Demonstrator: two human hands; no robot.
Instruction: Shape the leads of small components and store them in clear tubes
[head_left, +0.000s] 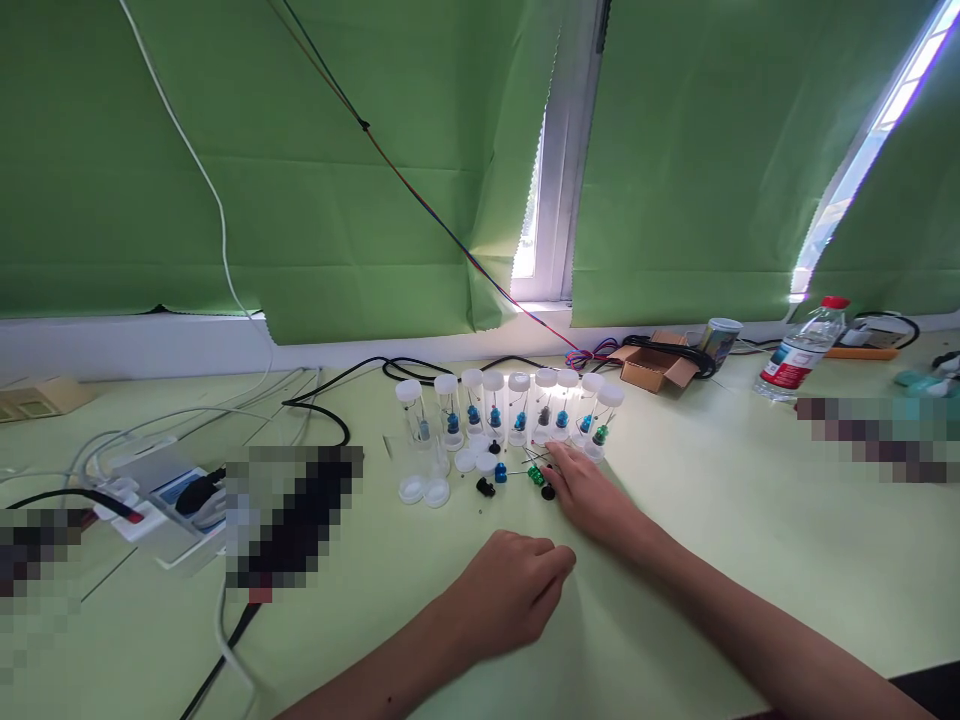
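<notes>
My left hand [510,592] is closed above the near part of the table, back up; anything inside the fingers is hidden. My right hand [576,482] reaches forward with fingers stretched at a small cluster of parts. By its fingertips lie a green part [535,474] with thin wire legs and a round black part [548,492]. A blue part [500,472] and another black part [486,487] lie to the left. Behind them stands a row of several clear tubes with white caps [519,382], holding mostly blue parts and one green part [601,435].
Loose white caps [436,492] and a clear tube lying down [416,455] are left of the parts. A white power strip [172,510] with cables is at left. An open cardboard box [654,370], a can [720,342] and a water bottle [802,352] stand at back right.
</notes>
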